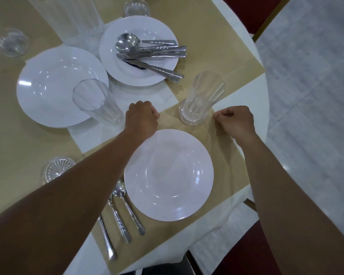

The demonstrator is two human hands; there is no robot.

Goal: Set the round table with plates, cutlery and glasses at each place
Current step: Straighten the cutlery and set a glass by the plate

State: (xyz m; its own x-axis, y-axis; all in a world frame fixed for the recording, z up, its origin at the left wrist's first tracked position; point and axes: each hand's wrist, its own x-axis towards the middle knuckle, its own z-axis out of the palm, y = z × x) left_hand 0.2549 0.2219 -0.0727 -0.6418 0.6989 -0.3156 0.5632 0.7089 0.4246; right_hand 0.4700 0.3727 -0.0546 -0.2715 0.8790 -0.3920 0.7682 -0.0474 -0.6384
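- Left hand (142, 116): fingers curled, pinches the far-left corner of the near placemat (222, 155).
- Right hand (236, 121): fingers curled, pinches the same mat's far-right corner.
- On that mat: plate (169, 174) in the middle, tall glass (199, 102) upright at the far edge between the two hands, cutlery (119, 211) just left of the plate.
- Judgement: the step is straightening the mat; this place looks nearly set.
- Risk: a jerk or lift of the far edge tips the glass, since it is tall, stands on the mat and is just beside the right hand.
- Risk: an uneven pull from the two hands skews the mat, so the plate slides and the cutlery loses its line.
- Risk: the mat's near edge lies close to the rim of the surface (246, 100); a pull toward the body could carry the plate to the edge.
- Spare cutlery (147, 54) is piled on the far plate (111, 46); other places look unfinished.
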